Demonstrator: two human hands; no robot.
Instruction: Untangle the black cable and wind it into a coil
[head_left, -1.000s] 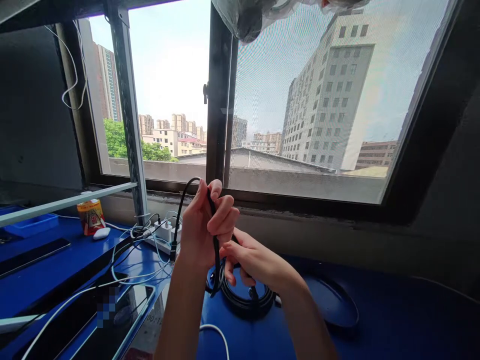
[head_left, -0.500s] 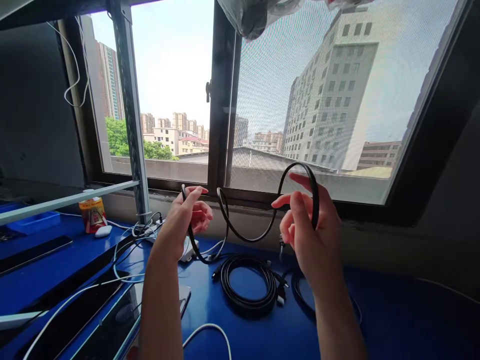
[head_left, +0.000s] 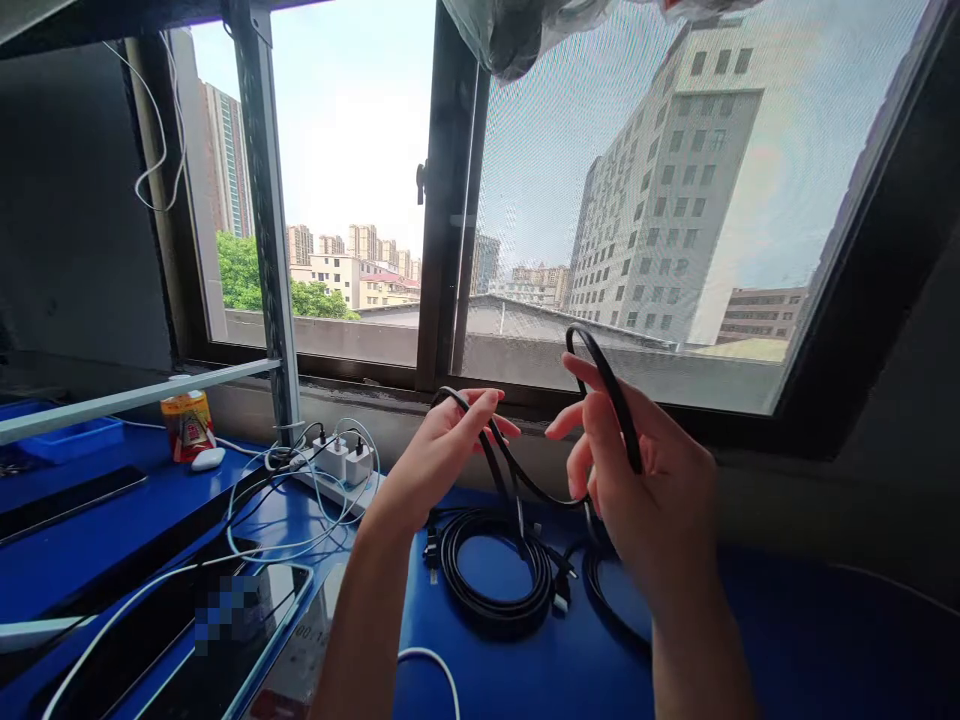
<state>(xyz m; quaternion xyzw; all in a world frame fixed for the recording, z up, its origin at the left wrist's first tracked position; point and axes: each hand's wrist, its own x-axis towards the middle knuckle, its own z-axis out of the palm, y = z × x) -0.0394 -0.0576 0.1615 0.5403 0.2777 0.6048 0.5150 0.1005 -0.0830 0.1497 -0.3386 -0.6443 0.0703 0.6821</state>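
Observation:
Both my hands are raised over a blue table (head_left: 525,665) in front of a window. My left hand (head_left: 442,450) pinches a black cable (head_left: 609,385) between thumb and fingers. My right hand (head_left: 637,470) holds the same cable farther along, where it arches up over the fingers in a loop. Between the hands the cable sags in a curve. Below them a coiled black cable (head_left: 495,570) lies flat on the table, and a second coil (head_left: 611,590) lies partly hidden behind my right wrist.
A white power strip (head_left: 334,475) with chargers and white leads sits at the left of the coils. Phones (head_left: 247,610) lie face up at the lower left. A yellow can (head_left: 186,420) and a blue tray (head_left: 64,440) stand at the far left. A metal post (head_left: 262,220) rises by the window.
My left hand has moved right, toward the right hand, so the cable span between them is shorter. The loop over my right hand stays raised.

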